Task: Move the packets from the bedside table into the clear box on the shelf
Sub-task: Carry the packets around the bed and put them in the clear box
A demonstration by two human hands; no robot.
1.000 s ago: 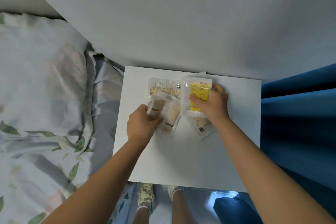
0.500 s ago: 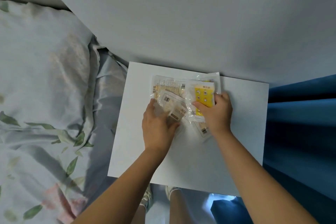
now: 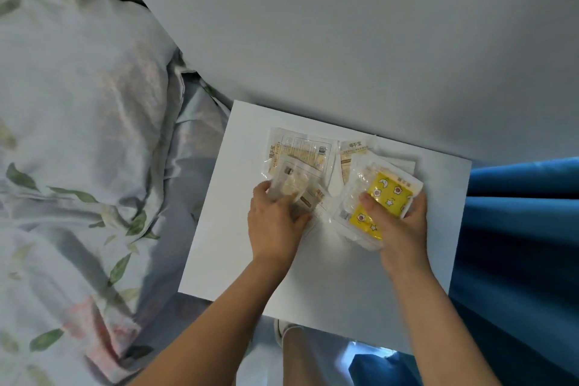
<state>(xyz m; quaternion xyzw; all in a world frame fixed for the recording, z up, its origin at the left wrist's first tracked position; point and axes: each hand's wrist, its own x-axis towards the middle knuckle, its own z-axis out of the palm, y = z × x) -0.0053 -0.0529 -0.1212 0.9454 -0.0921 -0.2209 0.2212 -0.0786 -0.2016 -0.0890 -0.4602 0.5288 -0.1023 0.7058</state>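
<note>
A yellow packet is clamped between thumb and fingers of the right hand, over the white table. A clear packet is gripped by the closed fingers of the left hand. 2 more packets are seen lying flat near the wall, beside the bed

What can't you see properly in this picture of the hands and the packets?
- Clear box and shelf: not in the head view at all.
- Packets under the left hand: the hand hides part of the pile, so their number is unclear.
- Packet under the yellow packet: mostly covered by it and the right hand.
- Print on the packets: too small and blurred.
- Table legs: hidden beneath its top.
</note>
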